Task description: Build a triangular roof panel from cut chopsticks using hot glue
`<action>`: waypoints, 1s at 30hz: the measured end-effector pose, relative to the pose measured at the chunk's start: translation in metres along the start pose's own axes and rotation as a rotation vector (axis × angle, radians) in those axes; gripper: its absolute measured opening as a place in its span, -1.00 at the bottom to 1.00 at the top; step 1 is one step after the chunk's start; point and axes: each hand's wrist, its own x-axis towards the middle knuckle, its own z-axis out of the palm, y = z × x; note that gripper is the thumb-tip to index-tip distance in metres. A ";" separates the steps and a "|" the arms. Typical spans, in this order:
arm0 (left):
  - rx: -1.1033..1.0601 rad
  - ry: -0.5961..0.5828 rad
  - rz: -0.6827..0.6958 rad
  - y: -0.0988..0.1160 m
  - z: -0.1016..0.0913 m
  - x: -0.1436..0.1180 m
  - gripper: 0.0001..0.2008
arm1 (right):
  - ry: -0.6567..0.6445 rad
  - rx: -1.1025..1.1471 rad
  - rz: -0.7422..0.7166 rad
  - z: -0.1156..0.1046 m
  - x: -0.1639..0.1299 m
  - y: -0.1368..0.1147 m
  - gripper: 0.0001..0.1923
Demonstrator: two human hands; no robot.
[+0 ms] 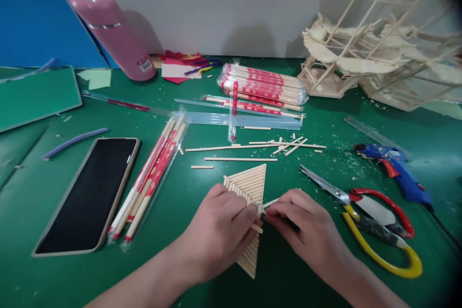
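My left hand is closed around a panel of wooden sticks, laid side by side in slanting rows that meet at an angle. The panel's lower part shows beneath my fingers, and its middle is hidden by them. At the panel's right edge my right hand pinches a thin wooden stick, whose near end touches the panel close to my left fingertips. Another short stick pokes out below my left thumb. Just beyond the panel lie loose cut sticks of several lengths.
On the right lie scissors and a blue glue gun; behind them stands a stick-built model. Wrapped chopsticks, a phone and a pink bottle are on the left. A chopstick bundle and glue sticks lie at the back.
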 end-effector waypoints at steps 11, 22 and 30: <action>0.107 -0.014 0.033 -0.002 0.003 0.001 -0.80 | -0.061 -0.046 -0.039 -0.002 0.006 -0.001 -0.84; 0.087 0.046 0.048 -0.002 0.004 0.001 -0.82 | -0.036 -0.014 0.013 0.001 0.005 -0.001 -0.86; 0.062 0.046 0.048 -0.003 0.006 -0.001 -0.88 | -0.036 0.035 0.057 0.003 0.001 -0.005 -0.85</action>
